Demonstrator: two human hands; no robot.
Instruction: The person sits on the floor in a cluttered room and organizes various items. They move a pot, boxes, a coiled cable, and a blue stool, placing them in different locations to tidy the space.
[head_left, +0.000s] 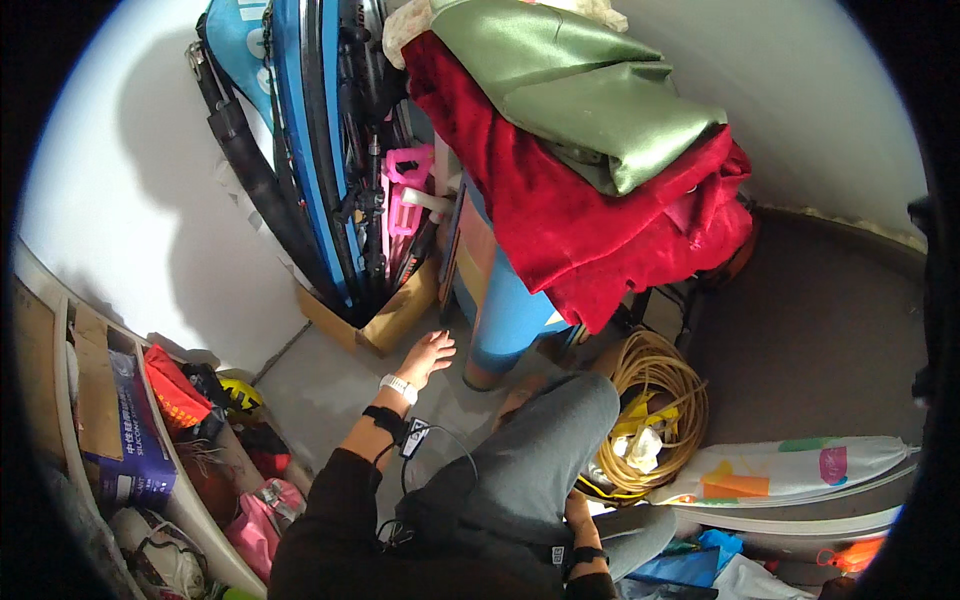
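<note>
My left hand (427, 358) reaches forward over the grey tile floor (315, 405), fingers loosely apart and holding nothing. It is nearest to a cardboard box (409, 311) that holds upright fishing-rod bags, a blue-and-black long bag (322, 150) and pink-handled items (407, 187). Right of the hand stands a blue rolled sheet or tube (510, 322). My right hand (577, 510) is low beside my bent knee, close to a coil of tan hose or cable (660, 375). Its fingers are partly hidden, so any grip there is unclear.
Red velvet cloth (600, 225) and green satin cloth (570, 97) are heaped ahead. On the left, a shelf (202, 517) holds a purple carton (135, 442) and bags. A white printed bag (780, 472) lies right, by a dark brown flat surface (810, 345).
</note>
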